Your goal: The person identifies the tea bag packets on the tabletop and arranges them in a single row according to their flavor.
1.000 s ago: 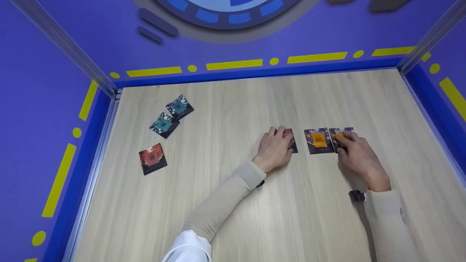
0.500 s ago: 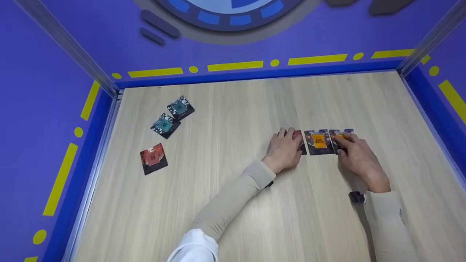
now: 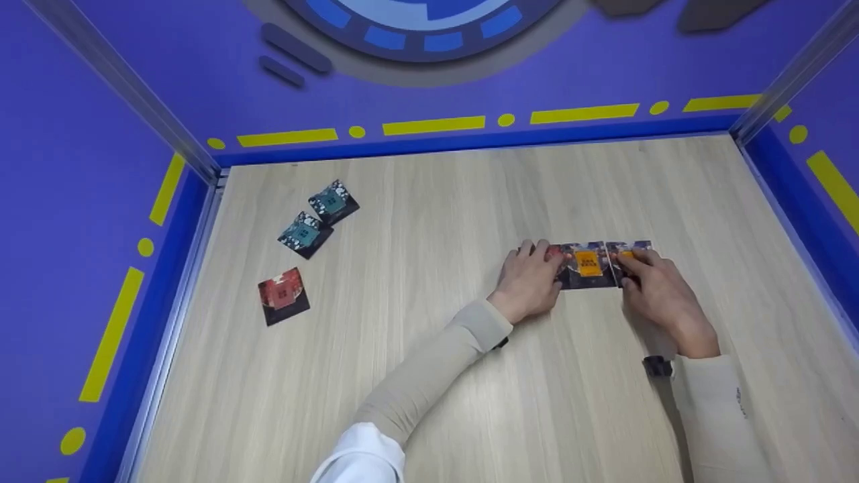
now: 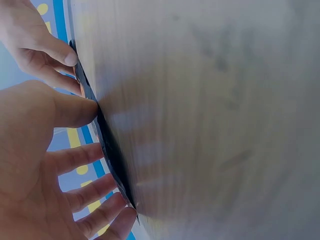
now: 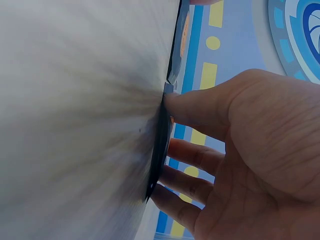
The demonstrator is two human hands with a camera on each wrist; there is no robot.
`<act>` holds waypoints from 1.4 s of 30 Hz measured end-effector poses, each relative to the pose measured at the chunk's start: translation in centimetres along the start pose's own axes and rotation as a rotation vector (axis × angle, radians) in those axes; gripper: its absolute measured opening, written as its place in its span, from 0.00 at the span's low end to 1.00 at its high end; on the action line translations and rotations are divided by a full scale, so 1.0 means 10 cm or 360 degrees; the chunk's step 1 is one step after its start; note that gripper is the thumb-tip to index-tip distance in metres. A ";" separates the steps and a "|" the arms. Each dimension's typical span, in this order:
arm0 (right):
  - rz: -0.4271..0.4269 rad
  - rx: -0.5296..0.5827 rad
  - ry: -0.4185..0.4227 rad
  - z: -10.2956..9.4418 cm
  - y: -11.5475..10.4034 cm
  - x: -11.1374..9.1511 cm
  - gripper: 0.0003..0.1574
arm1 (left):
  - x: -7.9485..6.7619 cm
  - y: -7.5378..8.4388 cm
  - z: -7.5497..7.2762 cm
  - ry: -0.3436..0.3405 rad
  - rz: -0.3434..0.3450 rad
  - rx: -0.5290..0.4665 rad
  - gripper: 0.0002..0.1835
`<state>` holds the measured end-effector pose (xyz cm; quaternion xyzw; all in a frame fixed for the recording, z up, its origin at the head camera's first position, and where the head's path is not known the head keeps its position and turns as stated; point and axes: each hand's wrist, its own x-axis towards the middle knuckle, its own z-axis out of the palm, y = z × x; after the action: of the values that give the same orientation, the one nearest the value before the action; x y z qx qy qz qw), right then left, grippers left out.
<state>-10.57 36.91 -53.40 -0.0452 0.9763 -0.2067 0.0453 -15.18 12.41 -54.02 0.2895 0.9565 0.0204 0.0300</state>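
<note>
Three square packets lie in a row under my hands. My left hand rests over the leftmost, a red packet, hiding most of it. In the left wrist view my thumb and spread, fairly straight fingers touch its dark edge. Beside it, the middle packet with an orange label touches or nearly touches it. The fingertips of my right hand press on the rightmost orange-labelled packet. In the right wrist view its dark side lies under the thumb and several fairly straight fingers.
On the left of the wooden table lie two teal packets, close together and askew. A separate red packet sits nearer to me. Blue panels with yellow markings wall in the back and sides.
My left hand has slid the red packet to the right, closing the gap to the middle orange-labelled packet. The right hand has stayed on the rightmost packet.
</note>
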 end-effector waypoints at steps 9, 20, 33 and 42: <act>-0.0003 -0.0002 0.0017 0.00 -0.02 0.01 0.33 | -0.01 0.00 0.00 0.0016 -0.0016 -0.0003 0.26; 0.0006 -0.0005 -0.0026 0.01 -0.02 0.02 0.34 | -0.05 0.00 0.01 0.0036 -0.0019 0.0033 0.26; 0.0030 0.0020 -0.0025 -0.01 -0.03 -0.01 0.34 | -0.20 -0.17 -0.12 0.0085 -0.0006 -0.0049 0.24; 0.0033 0.0019 -0.0024 -0.01 0.00 0.00 0.34 | -0.45 -0.71 -0.16 0.0129 -0.0092 -0.0224 0.25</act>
<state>-10.60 36.93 -53.31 -0.0363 0.9751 -0.2117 0.0550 -15.46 3.93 -52.59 0.2577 0.9611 0.0983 0.0120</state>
